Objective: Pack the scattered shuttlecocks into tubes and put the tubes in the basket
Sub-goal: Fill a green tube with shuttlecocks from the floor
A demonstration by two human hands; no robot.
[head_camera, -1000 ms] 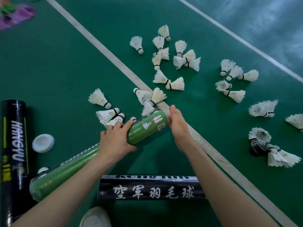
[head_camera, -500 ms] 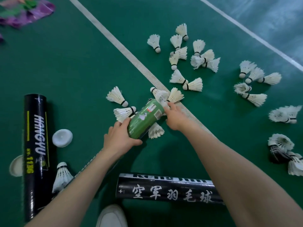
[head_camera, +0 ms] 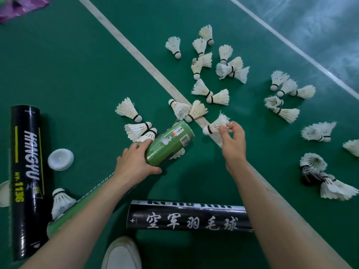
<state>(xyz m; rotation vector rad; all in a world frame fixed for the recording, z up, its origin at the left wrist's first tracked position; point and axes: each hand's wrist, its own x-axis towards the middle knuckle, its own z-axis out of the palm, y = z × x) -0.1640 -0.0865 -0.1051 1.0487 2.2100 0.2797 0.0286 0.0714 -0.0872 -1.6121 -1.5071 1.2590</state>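
green tube (head_camera: 169,144) in left hand (head_camera: 134,164), right hand (head_camera: 233,141) pinching shuttlecock (head_camera: 215,125)

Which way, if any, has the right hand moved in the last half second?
Yes: the right hand moved rightward across the white court line, pinching a shuttlecock.

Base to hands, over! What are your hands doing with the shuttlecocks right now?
Left hand grips green tube. Right hand pinches one shuttlecock by its feathers, cork toward tube, not yet inside. Loose shuttlecocks lie close around tube's end.
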